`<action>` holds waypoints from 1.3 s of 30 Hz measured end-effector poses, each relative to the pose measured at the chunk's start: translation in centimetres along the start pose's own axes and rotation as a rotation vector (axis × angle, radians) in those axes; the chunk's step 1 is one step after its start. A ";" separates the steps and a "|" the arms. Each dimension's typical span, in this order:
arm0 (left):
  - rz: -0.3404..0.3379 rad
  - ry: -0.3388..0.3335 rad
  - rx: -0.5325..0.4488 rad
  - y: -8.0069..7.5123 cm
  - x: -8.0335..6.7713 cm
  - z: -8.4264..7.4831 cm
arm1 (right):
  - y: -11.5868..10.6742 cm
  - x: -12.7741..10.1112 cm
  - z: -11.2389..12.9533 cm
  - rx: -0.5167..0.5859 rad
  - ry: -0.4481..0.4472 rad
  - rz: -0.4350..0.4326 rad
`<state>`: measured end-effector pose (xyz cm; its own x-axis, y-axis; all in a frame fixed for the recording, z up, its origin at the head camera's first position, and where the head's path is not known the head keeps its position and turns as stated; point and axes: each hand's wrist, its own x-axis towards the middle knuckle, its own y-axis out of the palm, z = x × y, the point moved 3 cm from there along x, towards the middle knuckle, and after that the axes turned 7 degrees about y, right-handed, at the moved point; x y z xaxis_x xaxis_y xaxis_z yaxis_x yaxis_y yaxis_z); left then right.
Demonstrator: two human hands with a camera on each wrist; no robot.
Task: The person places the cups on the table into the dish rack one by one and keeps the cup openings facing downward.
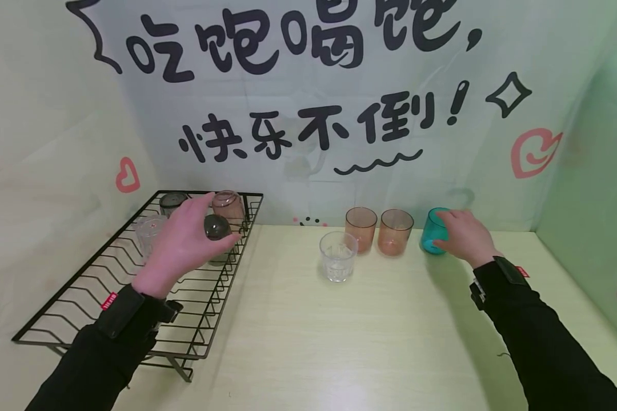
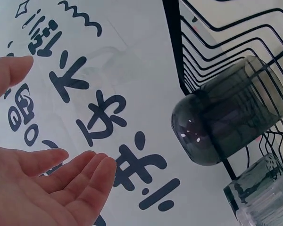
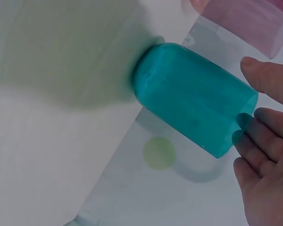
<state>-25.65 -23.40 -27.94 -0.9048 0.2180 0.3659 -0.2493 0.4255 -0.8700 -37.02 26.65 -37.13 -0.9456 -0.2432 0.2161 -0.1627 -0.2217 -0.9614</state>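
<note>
In the head view my left hand (image 1: 185,240) is held above the black wire rack, fingers and thumb spread apart. Behind it, seen between thumb and fingers, is a smoky dark glass (image 1: 217,227) standing upside down; the left wrist view shows this dark glass (image 2: 231,113) apart from the bare fingertips. My right hand (image 1: 465,237) is at a teal glass (image 1: 432,234) upright on the table. In the right wrist view the fingertips (image 3: 245,120) show through its rim on the far side, while the thumb stands off from the wall.
The wire rack (image 1: 213,319) also bears a pinkish-brown glass (image 1: 228,206), another dark glass (image 1: 172,201) and a clear glass (image 1: 149,231). Mid-table stand a clear faceted glass (image 1: 338,260) and two amber-pink glasses (image 1: 395,233). A lettered backdrop (image 1: 288,188) rises behind.
</note>
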 end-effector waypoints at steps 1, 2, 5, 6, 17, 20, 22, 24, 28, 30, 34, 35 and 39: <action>-0.003 0.008 -0.008 0.1 0.0 -0.2 | 0.2 0.1 -0.1 -0.004 0.005 -0.001; -0.005 0.015 -0.014 0.1 0.0 -0.3 | 0.4 0.2 -0.2 -0.008 0.009 -0.002; -0.001 0.030 -0.020 0.3 0.0 -0.7 | 0.9 0.3 -0.3 -0.018 0.016 -0.001; 0.002 0.033 -0.020 0.3 0.1 -0.8 | 1.0 0.3 -0.4 -0.024 0.017 0.002; 0.034 0.031 -0.021 1.1 0.0 -1.1 | 1.7 0.1 -0.4 -0.071 0.025 -0.092; 0.044 0.029 -0.016 1.3 0.1 -1.1 | 1.6 -0.1 -0.3 -0.055 0.026 -0.127; 0.045 0.029 -0.013 1.4 0.1 -1.1 | 1.6 -0.3 -0.2 -0.044 0.025 -0.143; 0.047 0.026 -0.011 1.5 0.1 -1.1 | 1.5 -0.4 -0.2 -0.037 0.025 -0.150; 0.054 0.027 -0.012 1.6 0.1 -1.2 | 1.7 -0.6 -0.3 -0.042 0.027 -0.149; 0.062 0.033 -0.017 1.8 0.1 -1.3 | 1.8 -0.6 -0.3 -0.050 0.023 -0.155; 0.071 0.061 -0.020 2.4 0.1 -1.5 | 2.1 -1.0 -0.3 -0.066 0.003 -0.187; 0.075 0.065 -0.019 2.6 0.1 -1.5 | 2.1 -1.1 -0.2 -0.068 -0.002 -0.194; 0.091 0.085 -0.028 3.0 0.1 -1.9 | 2.3 -1.6 -0.1 -0.065 -0.016 -0.201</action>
<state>-25.90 -20.44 -29.92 -0.8905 0.3296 0.3137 -0.1571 0.4244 -0.8918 -35.94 26.61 -39.68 -0.8878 -0.2154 0.4068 -0.3658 -0.2062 -0.9075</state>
